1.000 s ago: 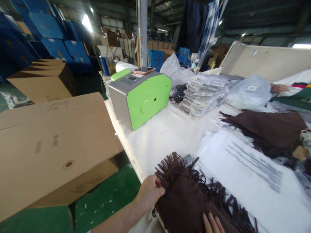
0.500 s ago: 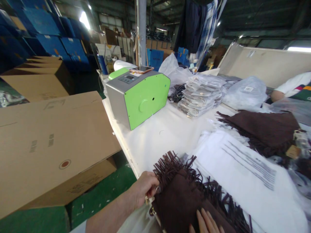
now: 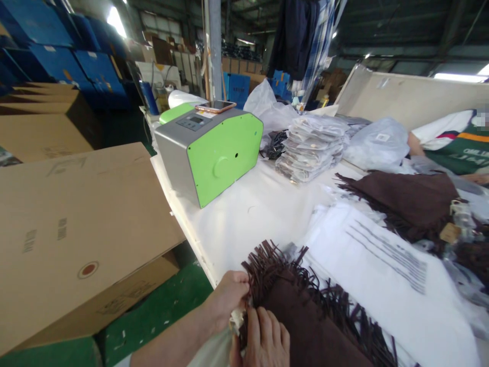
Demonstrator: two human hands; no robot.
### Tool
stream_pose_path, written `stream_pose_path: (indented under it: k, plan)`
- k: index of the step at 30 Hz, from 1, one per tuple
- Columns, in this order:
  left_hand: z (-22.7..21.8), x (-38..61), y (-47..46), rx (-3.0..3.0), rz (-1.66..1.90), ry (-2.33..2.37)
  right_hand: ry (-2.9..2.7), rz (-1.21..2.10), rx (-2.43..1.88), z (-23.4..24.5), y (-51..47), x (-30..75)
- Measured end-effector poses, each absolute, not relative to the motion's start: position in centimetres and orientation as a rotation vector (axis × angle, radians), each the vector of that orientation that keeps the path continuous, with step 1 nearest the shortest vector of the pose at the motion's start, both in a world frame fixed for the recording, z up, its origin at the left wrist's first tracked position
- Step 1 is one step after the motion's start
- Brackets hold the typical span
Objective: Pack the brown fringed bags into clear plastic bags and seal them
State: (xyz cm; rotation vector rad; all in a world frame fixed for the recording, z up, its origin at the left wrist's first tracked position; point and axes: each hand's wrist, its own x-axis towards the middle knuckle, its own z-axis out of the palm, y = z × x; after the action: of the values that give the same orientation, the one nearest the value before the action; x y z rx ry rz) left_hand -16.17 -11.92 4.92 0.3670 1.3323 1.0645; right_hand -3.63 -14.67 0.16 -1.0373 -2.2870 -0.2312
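A dark brown fringed suede piece (image 3: 305, 316) lies at the near edge of the white table (image 3: 244, 219). My left hand (image 3: 225, 298) is closed on its fringed left edge. My right hand (image 3: 263, 341) rests beside it with fingers curled over the same edge, where a bit of pale material (image 3: 236, 321) shows between the hands. A white printed plastic bag (image 3: 385, 275) lies flat just right of the brown piece.
A green and grey machine (image 3: 210, 150) with a phone (image 3: 216, 106) on top stands at the table's back left. Behind are a stack of bagged items (image 3: 311, 148), another brown fringed piece (image 3: 408, 199) and a co-worker's sleeve (image 3: 451, 140). Cardboard boxes (image 3: 76, 224) stand left.
My right hand has slid left from the middle of the brown piece to its left edge, meeting my left hand. The view has shifted slightly.
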Motion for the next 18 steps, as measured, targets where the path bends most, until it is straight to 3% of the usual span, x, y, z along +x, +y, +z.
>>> stream_pose_path:
  k: [9,18]
  plan:
    - [4.3,-15.2,-10.3,0.242,0.988,1.196,-2.127,0.066,-1.001,-0.8,-14.4,-3.7]
    - [4.4,-15.5,-9.5,0.665,0.883,1.358,-1.907,0.774,-1.026,0.8,-13.8,-2.0]
